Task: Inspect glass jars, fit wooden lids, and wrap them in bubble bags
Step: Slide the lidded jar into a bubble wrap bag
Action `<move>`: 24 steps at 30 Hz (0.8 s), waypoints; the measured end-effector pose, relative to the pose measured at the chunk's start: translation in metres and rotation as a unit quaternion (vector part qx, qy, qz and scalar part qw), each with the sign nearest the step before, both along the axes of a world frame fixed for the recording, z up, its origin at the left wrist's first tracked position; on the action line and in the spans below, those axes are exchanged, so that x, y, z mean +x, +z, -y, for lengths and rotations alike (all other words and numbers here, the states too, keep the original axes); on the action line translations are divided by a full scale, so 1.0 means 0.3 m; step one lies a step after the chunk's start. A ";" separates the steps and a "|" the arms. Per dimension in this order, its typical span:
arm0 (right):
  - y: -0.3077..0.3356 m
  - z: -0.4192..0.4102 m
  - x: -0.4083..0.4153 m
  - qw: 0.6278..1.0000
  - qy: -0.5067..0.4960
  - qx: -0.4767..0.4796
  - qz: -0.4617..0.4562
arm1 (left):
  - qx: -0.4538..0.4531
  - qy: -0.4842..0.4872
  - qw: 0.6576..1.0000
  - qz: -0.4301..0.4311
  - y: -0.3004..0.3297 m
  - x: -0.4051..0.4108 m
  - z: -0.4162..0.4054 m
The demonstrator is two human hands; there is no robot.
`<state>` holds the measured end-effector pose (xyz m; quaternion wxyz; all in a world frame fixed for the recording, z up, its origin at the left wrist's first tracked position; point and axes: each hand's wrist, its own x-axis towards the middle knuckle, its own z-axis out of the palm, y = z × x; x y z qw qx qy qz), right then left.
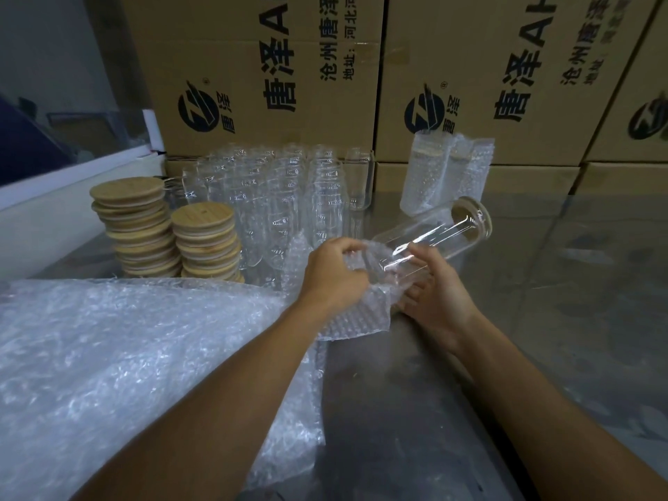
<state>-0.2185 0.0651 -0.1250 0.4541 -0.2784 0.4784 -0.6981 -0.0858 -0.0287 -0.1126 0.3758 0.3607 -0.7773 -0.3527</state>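
Head view: left hand (334, 271) pinches the open mouth of a bubble bag (356, 312), fingers curled round its rim, centre of scene. Right hand (439, 294) grips the base end of a glass jar (430, 240), fingers wrapped under it. Jar lies tilted, base near and toward the bag mouth, lidded end pointing far right. Wooden lid (473, 215) is fitted on that far end. Jar's base sits just at or inside the bag opening; cannot tell how deep. Bag hangs below both hands, touching the metal table (542, 320).

Near left: big heap of loose bubble bags (126, 356) on the table, under the left forearm. Far left: two stacks of wooden lids (166, 233), side by side. Just right of them, a cluster of bare glass jars (285, 189), upright. Far right of centre: wrapped jars (448, 171) standing in bubble bags, against cardboard boxes (274, 74) with printed lettering along the back.
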 end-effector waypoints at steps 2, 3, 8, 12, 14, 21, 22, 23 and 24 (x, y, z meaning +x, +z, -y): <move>-0.007 0.005 0.007 0.998 -0.055 0.002 -0.039 | -0.008 -0.008 1.000 0.015 -0.002 -0.001 0.000; -0.009 0.006 0.013 0.995 -0.073 0.006 -0.069 | -0.011 -0.015 1.000 0.023 -0.003 -0.004 -0.003; -0.026 0.002 0.016 0.958 -0.123 0.019 -0.260 | 0.003 -0.051 0.998 0.037 -0.004 -0.009 -0.007; -0.043 0.009 0.011 0.935 -0.111 -0.003 -0.337 | 0.018 -0.062 0.997 0.053 -0.011 -0.009 0.007; -0.049 0.009 0.011 0.928 -0.095 -0.022 -0.360 | 0.021 -0.069 0.995 0.073 -0.015 -0.009 0.014; -0.028 -0.020 -0.016 0.926 0.011 -0.054 -0.373 | -0.053 -0.097 0.980 0.165 -0.009 0.024 0.000; -0.025 -0.028 -0.022 0.927 0.032 -0.047 -0.371 | -0.079 -0.100 0.974 0.189 -0.007 0.031 -0.004; -0.025 -0.034 -0.031 0.928 0.045 -0.040 -0.368 | -0.104 -0.102 0.968 0.206 -0.005 0.035 -0.008; -0.026 -0.039 -0.043 0.928 0.053 -0.037 -0.368 | -0.122 -0.106 0.963 0.213 -0.002 0.038 -0.011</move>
